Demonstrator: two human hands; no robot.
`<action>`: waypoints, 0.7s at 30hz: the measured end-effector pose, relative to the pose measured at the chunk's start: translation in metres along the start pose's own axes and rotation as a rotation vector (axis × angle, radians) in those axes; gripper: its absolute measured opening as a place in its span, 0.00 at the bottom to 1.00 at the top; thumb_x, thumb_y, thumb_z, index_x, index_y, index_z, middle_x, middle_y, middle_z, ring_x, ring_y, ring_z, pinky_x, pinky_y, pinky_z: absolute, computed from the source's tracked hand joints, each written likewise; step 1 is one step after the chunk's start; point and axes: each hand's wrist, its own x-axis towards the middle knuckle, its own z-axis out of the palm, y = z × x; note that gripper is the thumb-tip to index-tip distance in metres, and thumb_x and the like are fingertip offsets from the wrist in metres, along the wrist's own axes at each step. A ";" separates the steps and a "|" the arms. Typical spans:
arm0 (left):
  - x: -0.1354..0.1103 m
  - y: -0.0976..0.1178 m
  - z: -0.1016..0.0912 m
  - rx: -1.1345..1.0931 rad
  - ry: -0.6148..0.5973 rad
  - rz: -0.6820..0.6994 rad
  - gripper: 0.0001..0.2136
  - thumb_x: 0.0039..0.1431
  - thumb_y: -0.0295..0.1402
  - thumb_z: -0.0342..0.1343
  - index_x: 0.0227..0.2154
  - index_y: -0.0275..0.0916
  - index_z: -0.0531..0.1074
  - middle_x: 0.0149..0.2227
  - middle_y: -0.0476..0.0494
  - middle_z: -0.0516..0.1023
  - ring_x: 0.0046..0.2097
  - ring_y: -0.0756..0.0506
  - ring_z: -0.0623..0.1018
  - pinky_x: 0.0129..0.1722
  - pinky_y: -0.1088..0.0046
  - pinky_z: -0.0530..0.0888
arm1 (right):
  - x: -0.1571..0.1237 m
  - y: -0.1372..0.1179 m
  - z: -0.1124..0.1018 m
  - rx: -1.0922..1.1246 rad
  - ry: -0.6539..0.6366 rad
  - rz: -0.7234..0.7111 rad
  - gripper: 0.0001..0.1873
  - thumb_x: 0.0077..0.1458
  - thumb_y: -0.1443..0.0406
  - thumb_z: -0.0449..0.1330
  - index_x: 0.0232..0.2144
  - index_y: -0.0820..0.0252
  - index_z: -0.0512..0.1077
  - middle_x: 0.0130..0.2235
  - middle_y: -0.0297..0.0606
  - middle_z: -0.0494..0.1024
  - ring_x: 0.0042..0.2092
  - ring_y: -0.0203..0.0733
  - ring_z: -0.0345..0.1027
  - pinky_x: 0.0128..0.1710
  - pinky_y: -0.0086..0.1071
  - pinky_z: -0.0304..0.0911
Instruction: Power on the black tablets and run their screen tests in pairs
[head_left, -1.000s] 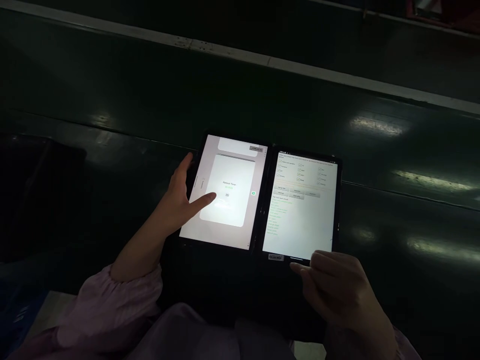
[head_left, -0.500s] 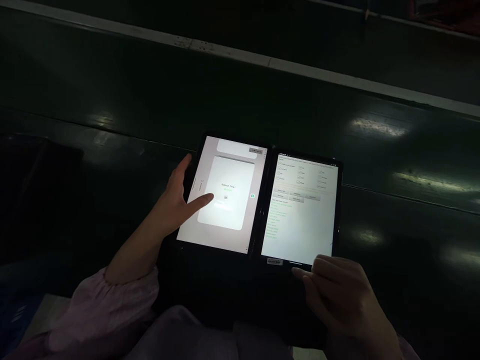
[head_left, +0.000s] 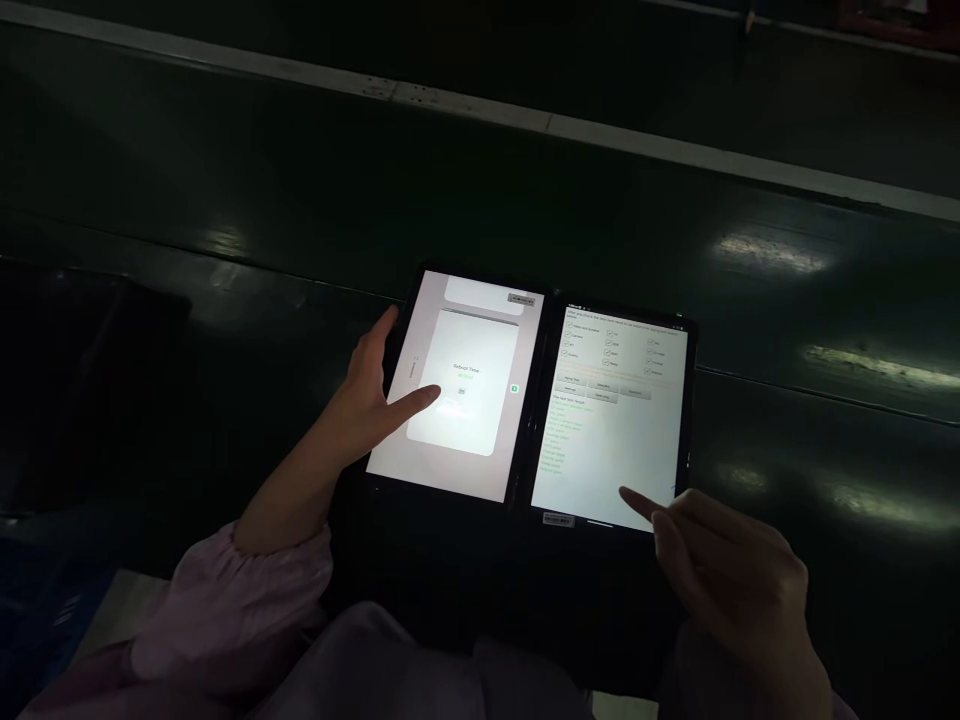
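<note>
Two lit tablets lie side by side on a dark green surface. The left tablet [head_left: 480, 340] shows a white card with a short line of text. My left hand [head_left: 373, 392] grips its left edge with the thumb, while the forefinger points onto the screen. The right tablet [head_left: 615, 430] shows checkboxes, buttons and a list of green text. Over its lower right corner hovers my right hand [head_left: 720, 565], forefinger stretched out above the screen; whether it touches the glass cannot be told. Pink sleeves cover both my arms.
The dark green surface [head_left: 225, 200] stretches in all directions with light reflections on the right. A pale metal rail [head_left: 480, 105] runs across the far side. A dark flat object [head_left: 82, 380] lies at the left. Something light [head_left: 112, 610] shows at the lower left.
My right hand has moved up and right, its forefinger now reaching over the lower right of the right tablet's screen. My left hand keeps its pose on the left tablet.
</note>
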 end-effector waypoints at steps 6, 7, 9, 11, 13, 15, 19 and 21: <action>-0.002 0.007 -0.001 0.024 -0.011 0.006 0.53 0.56 0.56 0.66 0.79 0.52 0.45 0.82 0.33 0.45 0.81 0.21 0.47 0.72 0.29 0.57 | 0.001 -0.008 -0.004 0.092 -0.106 -0.041 0.24 0.71 0.74 0.58 0.21 0.61 0.74 0.20 0.27 0.65 0.19 0.27 0.59 0.17 0.27 0.57; -0.002 0.009 0.000 0.034 -0.006 0.010 0.53 0.56 0.56 0.66 0.79 0.53 0.45 0.82 0.33 0.45 0.81 0.20 0.47 0.72 0.28 0.58 | 0.001 -0.007 -0.005 0.095 -0.109 -0.046 0.23 0.72 0.74 0.57 0.22 0.61 0.75 0.20 0.27 0.65 0.19 0.28 0.60 0.17 0.27 0.56; -0.004 0.012 0.001 0.046 -0.001 -0.002 0.53 0.56 0.56 0.67 0.79 0.53 0.46 0.82 0.32 0.45 0.80 0.19 0.47 0.70 0.27 0.60 | -0.001 -0.007 -0.006 0.095 -0.113 -0.041 0.22 0.72 0.74 0.57 0.25 0.60 0.79 0.20 0.29 0.67 0.20 0.29 0.61 0.18 0.28 0.57; -0.005 0.016 0.002 0.049 0.007 -0.027 0.54 0.56 0.55 0.67 0.79 0.52 0.46 0.82 0.31 0.45 0.80 0.19 0.48 0.70 0.28 0.61 | -0.003 -0.007 -0.007 0.094 -0.121 -0.025 0.21 0.71 0.73 0.57 0.27 0.59 0.81 0.21 0.30 0.70 0.21 0.30 0.63 0.19 0.28 0.58; -0.005 0.019 0.002 0.045 0.018 -0.038 0.53 0.57 0.54 0.66 0.79 0.52 0.45 0.82 0.32 0.45 0.80 0.20 0.48 0.71 0.29 0.61 | -0.004 -0.007 -0.008 0.095 -0.131 -0.016 0.20 0.70 0.74 0.57 0.27 0.58 0.80 0.22 0.31 0.72 0.21 0.31 0.63 0.20 0.29 0.59; -0.004 0.021 0.001 0.042 0.023 -0.051 0.52 0.57 0.54 0.66 0.79 0.53 0.45 0.83 0.33 0.44 0.81 0.21 0.48 0.71 0.29 0.59 | -0.005 -0.008 -0.008 0.097 -0.132 -0.022 0.21 0.70 0.74 0.57 0.24 0.58 0.77 0.21 0.31 0.70 0.21 0.31 0.62 0.20 0.29 0.58; 0.001 0.019 -0.003 0.045 -0.013 -0.090 0.55 0.56 0.54 0.68 0.79 0.50 0.44 0.83 0.33 0.40 0.81 0.22 0.47 0.73 0.31 0.57 | -0.004 -0.009 -0.009 0.107 -0.137 -0.071 0.24 0.70 0.75 0.56 0.21 0.59 0.70 0.21 0.29 0.66 0.20 0.29 0.58 0.19 0.28 0.54; 0.002 0.016 -0.005 0.025 -0.018 -0.086 0.54 0.58 0.53 0.67 0.79 0.51 0.43 0.83 0.33 0.41 0.81 0.23 0.47 0.73 0.32 0.57 | -0.003 -0.009 -0.007 0.104 -0.129 -0.077 0.24 0.70 0.75 0.57 0.20 0.59 0.68 0.20 0.27 0.64 0.21 0.28 0.56 0.18 0.28 0.52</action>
